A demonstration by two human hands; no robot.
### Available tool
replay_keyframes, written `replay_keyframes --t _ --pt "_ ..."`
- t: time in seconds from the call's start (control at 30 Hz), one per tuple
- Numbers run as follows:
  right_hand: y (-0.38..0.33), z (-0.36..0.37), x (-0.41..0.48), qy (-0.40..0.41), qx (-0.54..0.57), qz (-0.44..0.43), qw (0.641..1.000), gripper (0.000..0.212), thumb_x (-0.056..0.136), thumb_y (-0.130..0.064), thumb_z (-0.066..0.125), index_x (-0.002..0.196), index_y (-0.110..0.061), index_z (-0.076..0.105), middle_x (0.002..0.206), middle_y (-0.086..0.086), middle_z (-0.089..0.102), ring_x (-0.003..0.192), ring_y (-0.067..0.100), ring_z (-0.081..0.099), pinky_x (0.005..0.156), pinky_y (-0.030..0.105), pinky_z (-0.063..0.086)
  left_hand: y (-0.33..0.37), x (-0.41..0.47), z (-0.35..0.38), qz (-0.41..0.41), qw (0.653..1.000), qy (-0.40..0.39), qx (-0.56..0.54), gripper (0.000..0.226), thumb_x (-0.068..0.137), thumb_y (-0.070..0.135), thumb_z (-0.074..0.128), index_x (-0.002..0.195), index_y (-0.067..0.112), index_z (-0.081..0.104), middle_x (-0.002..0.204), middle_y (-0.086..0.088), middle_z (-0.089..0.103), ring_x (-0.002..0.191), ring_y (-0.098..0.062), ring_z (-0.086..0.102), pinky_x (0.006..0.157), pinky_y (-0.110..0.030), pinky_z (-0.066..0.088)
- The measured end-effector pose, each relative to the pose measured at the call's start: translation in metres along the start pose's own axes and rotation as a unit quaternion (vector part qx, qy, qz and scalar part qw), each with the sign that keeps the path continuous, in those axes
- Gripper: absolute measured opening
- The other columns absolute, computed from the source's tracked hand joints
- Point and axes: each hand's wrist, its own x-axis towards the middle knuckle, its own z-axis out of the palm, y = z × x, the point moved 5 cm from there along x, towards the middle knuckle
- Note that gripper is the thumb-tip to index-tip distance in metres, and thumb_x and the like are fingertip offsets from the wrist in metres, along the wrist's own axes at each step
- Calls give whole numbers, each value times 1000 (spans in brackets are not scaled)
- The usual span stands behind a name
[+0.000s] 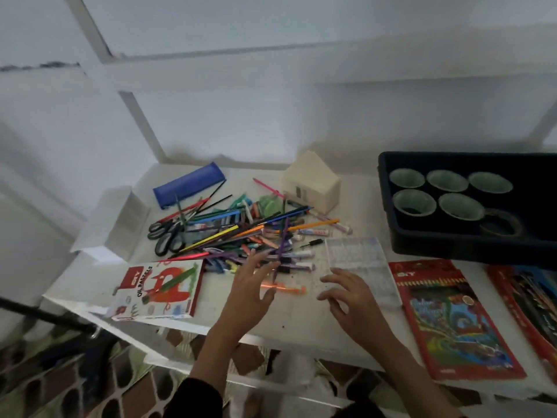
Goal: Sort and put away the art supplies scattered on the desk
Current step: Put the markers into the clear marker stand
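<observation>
A white tabletop (301, 315) stands against a pale wall with white shelving above, and a patterned floor shows below its near edge. A heap of pencils and pens (241, 233) lies mid-table, an oil pastels box (159, 289) at the near-left edge, a black tray (470, 239) of cups at the far-right. Both the left hand (251, 292) and right hand (351, 300) hover spread-fingered and empty near the heap's front; contact is unclear.

Bare desk (301, 315) fronts the pencil pile (241, 233); black tray (388, 188) blocks right.
</observation>
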Motion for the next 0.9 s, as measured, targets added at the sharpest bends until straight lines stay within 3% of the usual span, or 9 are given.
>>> replay_keyframes --t 0.1,0.2,0.33,0.47,0.6,0.9 --pt "-19 38 24 10 2 -10 1000 24 74 -1 63 86 -21 69 109 -2 66 120 14 47 96 47 44 -47 1 -22 -33 999 -11 21 50 83 10 68 128 24 54 142 0 39 142 -23 23 111 -53 26" --pt "-39 79 45 34 -15 -14 999 31 73 -3 61 96 -23 66 113 0 64 120 17 47 94 49 44 -97 2 -48 -60 996 -19 66 54 81 12 69 130 26 53 143 -3 38 142 -25 22 109 -59 25" --pt "-73 136 64 49 -137 4 989 38 76 -14 62 112 -26 60 133 -1 55 130 18 39 106 62 21 -168 3 -86 -98 990 6 97 54 83 17 68 133 24 49 144 -5 37 139 -29 28 107 -61 26" --pt "-80 175 77 -35 -252 54 965 49 86 -39 41 134 -30 44 146 1 41 138 19 32 101 70 18 -218 -6 -99 -138 982 -38 124 55 94 38 49 145 29 30 154 2 22 144 -18 14 116 -52 7" --pt "-74 183 73 -55 -298 61 951 53 86 -45 35 137 -32 39 151 0 34 140 19 27 104 66 15 -235 -16 -94 -89 985 -49 139 66 90 61 17 146 28 26 155 1 23 145 -17 12 115 -47 1" --pt "-77 182 76 -67 -323 95 939 54 85 -44 35 138 -35 40 150 -4 35 141 17 22 107 60 9 -236 -15 -95 -84 988 -30 125 72 86 61 14 143 24 35 152 -2 29 143 -20 19 115 -48 4"
